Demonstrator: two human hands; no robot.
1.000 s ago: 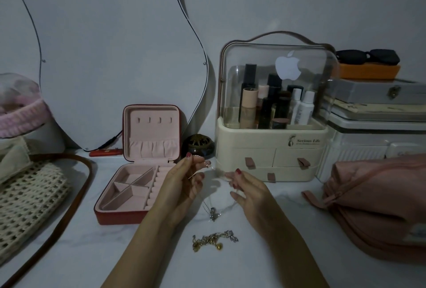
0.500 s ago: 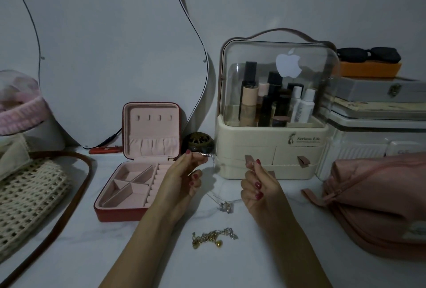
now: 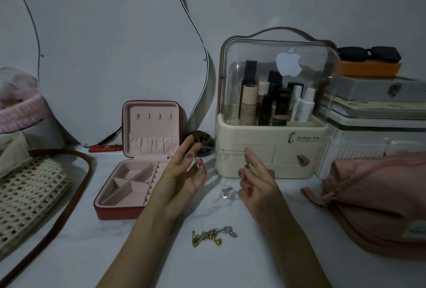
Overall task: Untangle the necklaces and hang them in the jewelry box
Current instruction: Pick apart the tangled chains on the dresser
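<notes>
A thin silver necklace runs between my two raised hands, and its pendant [image 3: 226, 193] dangles low between them just above the table. My left hand [image 3: 182, 179] pinches one end of the chain near its fingertips. My right hand [image 3: 253, 179] pinches the other end, index finger raised. A tangled clump of gold and silver chains [image 3: 213, 237] lies on the white table in front of my wrists. The red jewelry box [image 3: 138, 161] stands open to the left, with a pink lining and a row of hooks in its upright lid.
A cream cosmetics organiser [image 3: 272, 149] with a clear dome stands behind my right hand. A pink pouch [image 3: 378, 197] lies at the right, a woven bag [image 3: 30, 195] with a brown strap at the left. A curved mirror [image 3: 110, 52] leans on the wall.
Both hands have lifted and drawn apart, stretching the silver chain between them. The pendant has risen off the table and swung toward my right hand.
</notes>
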